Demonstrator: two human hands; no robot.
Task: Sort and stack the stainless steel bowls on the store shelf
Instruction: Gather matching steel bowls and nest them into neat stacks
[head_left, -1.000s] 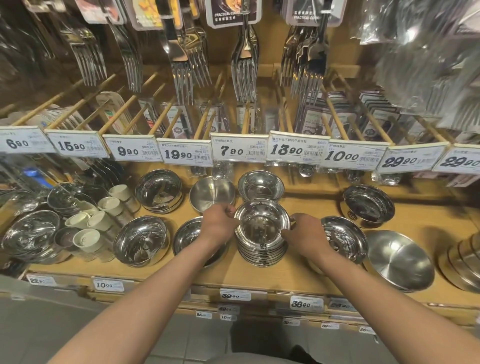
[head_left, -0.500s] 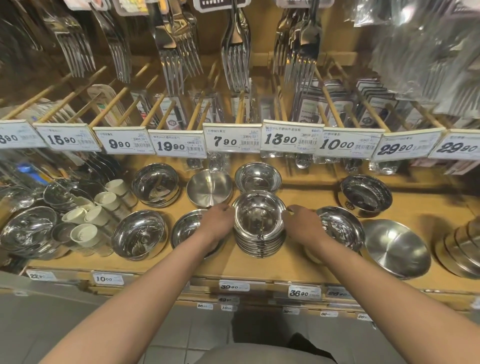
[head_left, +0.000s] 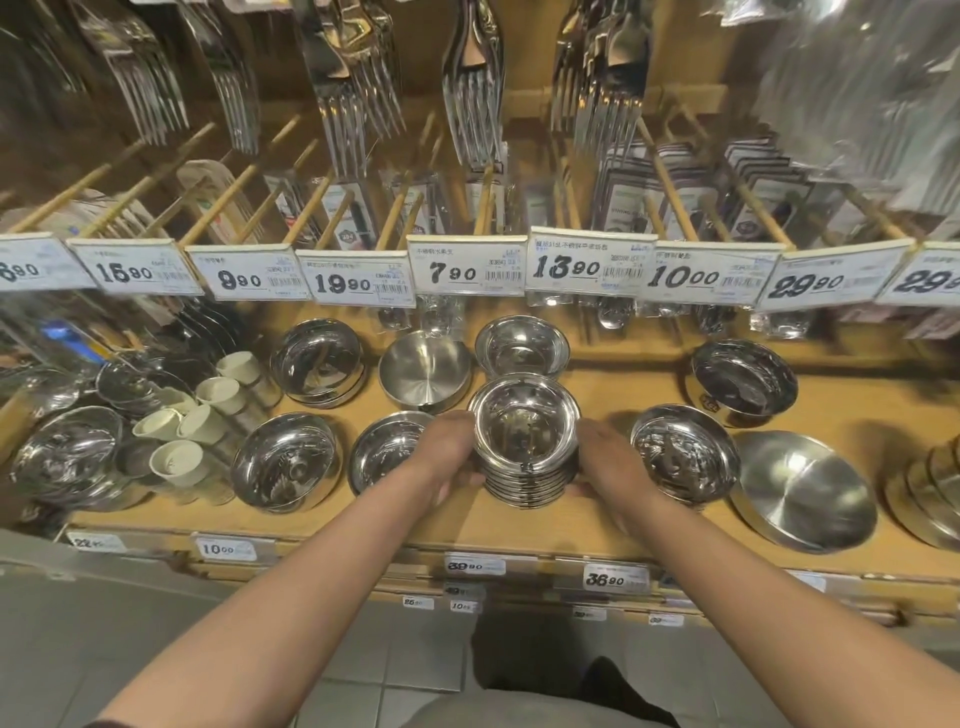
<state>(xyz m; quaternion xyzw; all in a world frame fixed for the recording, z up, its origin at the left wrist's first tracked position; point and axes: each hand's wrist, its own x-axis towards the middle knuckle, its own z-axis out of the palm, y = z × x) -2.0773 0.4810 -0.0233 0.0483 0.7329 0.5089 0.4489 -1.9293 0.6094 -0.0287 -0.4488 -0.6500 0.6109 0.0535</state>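
On shelf (head_left: 519, 525), centre: our left hand (head_left: 449, 452) and right hand (head_left: 613, 467) clasp one stack of steel bowls (head_left: 524, 441) from both sides; single bowl (head_left: 522, 345) just behind.

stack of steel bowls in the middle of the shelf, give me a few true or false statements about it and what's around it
1. Both hands hold the stack of nested shiny steel bowls, left hand and right hand on opposite sides. True.
2. The stack is a single bowl. False: several nested rims show down its side.
3. The white price tag reading 7.90 hangs above and behind the stack. True.
4. The cream ceramic cups sit right of the stack. False: they are to its left.
5. The wide brushed steel bowl at right lies upside down. False: its opening faces up, tilted.
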